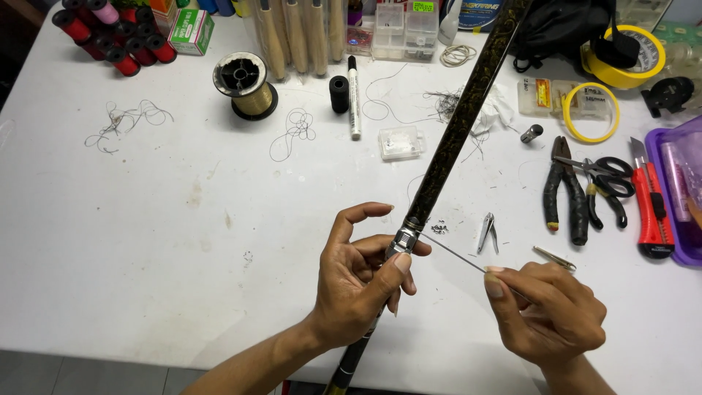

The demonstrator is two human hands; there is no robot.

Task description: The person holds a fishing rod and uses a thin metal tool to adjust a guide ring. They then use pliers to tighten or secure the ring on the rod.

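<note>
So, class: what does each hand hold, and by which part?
The left hand grips the dark patterned rod at its silver metal collar. The right hand pinches the near end of a thin metal needle between its fingers.

A white tabletop [146,241] with faint brownish stains. A black rod [457,124] patterned with fine gold ornament, ending in a silver metal band [403,239]. A spool of gold thread [248,88]. Red and pink bobbins [121,36]. Yellow tape rolls [591,111]. Black-handled pliers [567,194] and scissors [610,183]. A red utility knife [652,208]. A purple tray [684,183]. A white marker with a black cap [354,95].
</note>
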